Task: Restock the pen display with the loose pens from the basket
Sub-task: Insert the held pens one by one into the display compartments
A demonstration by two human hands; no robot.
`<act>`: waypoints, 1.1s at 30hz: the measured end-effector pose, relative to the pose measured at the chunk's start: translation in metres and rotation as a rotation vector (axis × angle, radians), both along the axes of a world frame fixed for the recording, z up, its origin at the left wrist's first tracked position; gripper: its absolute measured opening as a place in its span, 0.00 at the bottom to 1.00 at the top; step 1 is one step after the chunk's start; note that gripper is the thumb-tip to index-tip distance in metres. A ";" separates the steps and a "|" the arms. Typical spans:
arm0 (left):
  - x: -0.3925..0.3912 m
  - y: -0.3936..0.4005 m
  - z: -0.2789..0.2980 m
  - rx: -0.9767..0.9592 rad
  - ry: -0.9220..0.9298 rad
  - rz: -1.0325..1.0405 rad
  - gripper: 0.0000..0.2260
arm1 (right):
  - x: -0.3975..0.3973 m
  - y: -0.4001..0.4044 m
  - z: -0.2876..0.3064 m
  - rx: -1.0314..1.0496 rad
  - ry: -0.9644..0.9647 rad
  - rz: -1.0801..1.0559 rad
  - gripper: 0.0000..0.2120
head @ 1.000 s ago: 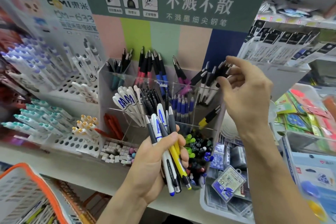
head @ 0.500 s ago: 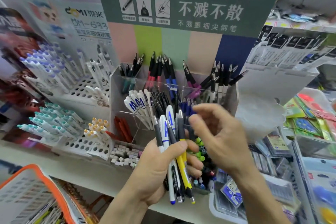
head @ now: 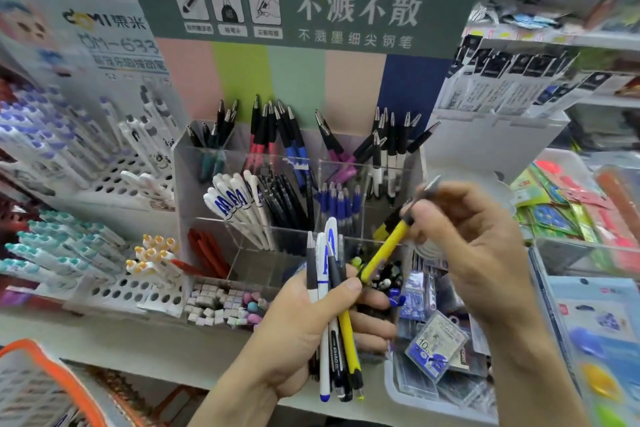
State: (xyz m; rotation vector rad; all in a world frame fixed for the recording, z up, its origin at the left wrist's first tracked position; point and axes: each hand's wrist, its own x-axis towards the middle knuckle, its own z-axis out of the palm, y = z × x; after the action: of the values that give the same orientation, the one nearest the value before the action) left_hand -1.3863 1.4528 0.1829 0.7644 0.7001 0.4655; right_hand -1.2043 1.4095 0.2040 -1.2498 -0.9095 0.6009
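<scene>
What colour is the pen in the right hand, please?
Yellow pen, black grip; head view.

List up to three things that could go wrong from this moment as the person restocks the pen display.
1. The left hand grips a fanned bundle of pens; pulling the yellow pen out might drag others loose.
2. The right hand pinches that pen only near its top, so it may slip.
3. The display compartments hold sorted types; it could land in the wrong one.

Bright, even overhead lighting with soft shadows; wide-angle bending at the edges, overall softness, motion blur at right.
</scene>
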 end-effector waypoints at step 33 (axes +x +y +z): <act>0.001 -0.006 -0.013 -0.034 -0.027 0.051 0.18 | -0.017 -0.005 -0.056 -0.087 -0.433 -0.007 0.04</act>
State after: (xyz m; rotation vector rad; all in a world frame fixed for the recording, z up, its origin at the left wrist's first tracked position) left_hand -1.3851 1.4467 0.1695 0.7079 0.7020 0.5084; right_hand -1.2215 1.4049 0.1484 -1.4923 -1.2458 0.3709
